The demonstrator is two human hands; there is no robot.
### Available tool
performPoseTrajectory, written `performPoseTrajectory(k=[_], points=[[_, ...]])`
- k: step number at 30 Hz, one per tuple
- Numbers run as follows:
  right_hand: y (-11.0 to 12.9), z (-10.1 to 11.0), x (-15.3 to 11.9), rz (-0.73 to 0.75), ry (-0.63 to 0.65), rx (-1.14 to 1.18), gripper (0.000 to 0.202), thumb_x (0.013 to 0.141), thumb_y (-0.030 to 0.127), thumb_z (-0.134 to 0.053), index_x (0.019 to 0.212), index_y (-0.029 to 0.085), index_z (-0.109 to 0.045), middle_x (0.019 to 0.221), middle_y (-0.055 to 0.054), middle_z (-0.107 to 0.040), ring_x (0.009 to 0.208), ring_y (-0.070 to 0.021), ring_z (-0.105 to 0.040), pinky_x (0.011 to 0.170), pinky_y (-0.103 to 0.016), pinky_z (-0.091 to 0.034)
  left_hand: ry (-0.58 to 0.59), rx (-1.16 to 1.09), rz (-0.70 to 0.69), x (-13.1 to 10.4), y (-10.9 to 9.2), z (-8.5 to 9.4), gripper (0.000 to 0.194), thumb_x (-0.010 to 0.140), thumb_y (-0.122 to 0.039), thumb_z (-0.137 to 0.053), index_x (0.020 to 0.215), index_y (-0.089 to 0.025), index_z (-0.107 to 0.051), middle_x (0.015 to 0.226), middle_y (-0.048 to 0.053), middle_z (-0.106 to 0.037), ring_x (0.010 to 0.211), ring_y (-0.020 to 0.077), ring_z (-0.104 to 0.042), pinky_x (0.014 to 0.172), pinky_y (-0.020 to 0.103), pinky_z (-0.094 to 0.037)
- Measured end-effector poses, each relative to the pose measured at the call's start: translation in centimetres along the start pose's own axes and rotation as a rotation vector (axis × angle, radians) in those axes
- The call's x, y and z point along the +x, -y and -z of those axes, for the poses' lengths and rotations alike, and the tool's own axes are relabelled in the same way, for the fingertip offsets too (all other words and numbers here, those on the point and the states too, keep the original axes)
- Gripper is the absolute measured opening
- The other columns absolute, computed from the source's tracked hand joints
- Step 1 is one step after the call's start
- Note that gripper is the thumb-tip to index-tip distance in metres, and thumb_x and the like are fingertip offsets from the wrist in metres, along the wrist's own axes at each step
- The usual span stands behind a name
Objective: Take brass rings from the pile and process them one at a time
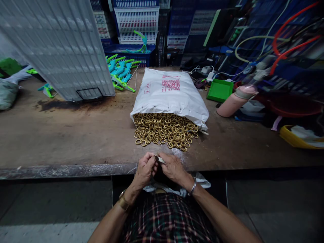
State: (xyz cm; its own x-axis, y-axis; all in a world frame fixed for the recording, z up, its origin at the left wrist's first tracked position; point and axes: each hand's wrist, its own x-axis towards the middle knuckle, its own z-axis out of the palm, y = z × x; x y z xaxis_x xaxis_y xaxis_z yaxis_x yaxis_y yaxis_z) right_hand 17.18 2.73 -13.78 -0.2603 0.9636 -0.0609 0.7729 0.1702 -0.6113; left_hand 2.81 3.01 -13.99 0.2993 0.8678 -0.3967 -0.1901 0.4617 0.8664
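Observation:
My left hand [146, 168] and my right hand [173, 167] meet just in front of the table's edge, fingers closed. Between their fingertips is a small pale tool or strip [161, 160], with its dark part near my left fingers; what exactly it is I cannot make out. Just beyond my hands, gold-coloured rings [164, 130] spill in a heap onto the wooden table [101, 141]. They come from the open mouth of a white sack [169, 94] with red print, which lies flat.
A tall translucent crate [60, 47] stands at the left, with blue and green hangers [123, 72] behind it. On the right are a green tray [220, 90], a pink bottle [234, 103] and a yellow basin [301, 138]. Stacked crates [136, 20] line the back.

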Motion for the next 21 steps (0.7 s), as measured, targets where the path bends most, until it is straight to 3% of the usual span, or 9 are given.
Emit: performPoseTrajectory(k=[11, 16, 21], points=[[0.76, 0.34, 0.04, -0.052, 0.030, -0.126, 0.023, 0.073, 0.010, -0.039, 0.089, 0.016, -0.055, 0.078, -0.007, -0.065, 0.063, -0.0153, -0.050, 0.057, -0.029, -0.023, -0.036, 0.103, -0.013, -0.27, -0.01, 0.00, 0.039, 0.075, -0.055, -0.054, 0.077, -0.018, -0.044, 0.060, -0.005, -0.047, 0.045, 0.0046, -0.040, 0.038, 0.014, -0.029], [0.64, 0.23, -0.04, -0.022, 0.124, -0.119, 0.025, 0.075, 0.011, -0.038, 0.092, 0.018, -0.055, 0.072, -0.005, -0.065, 0.060, -0.0148, -0.051, 0.055, -0.028, -0.022, -0.039, 0.194, -0.091, -0.23, 0.04, 0.21, 0.040, 0.075, -0.055, -0.054, 0.071, -0.017, -0.044, 0.059, -0.004, -0.047, 0.048, 0.0050, -0.041, 0.042, 0.015, -0.031], [0.30, -0.25, 0.24, -0.107, 0.088, -0.256, 0.025, 0.075, 0.011, -0.040, 0.094, 0.016, -0.054, 0.074, -0.006, -0.066, 0.061, -0.0163, -0.054, 0.055, -0.030, -0.021, -0.016, 0.125, -0.015, -0.70, -0.25, 0.08, 0.042, 0.072, -0.057, -0.057, 0.070, -0.017, -0.043, 0.057, -0.005, -0.046, 0.044, 0.0043, -0.039, 0.039, 0.014, -0.029]])
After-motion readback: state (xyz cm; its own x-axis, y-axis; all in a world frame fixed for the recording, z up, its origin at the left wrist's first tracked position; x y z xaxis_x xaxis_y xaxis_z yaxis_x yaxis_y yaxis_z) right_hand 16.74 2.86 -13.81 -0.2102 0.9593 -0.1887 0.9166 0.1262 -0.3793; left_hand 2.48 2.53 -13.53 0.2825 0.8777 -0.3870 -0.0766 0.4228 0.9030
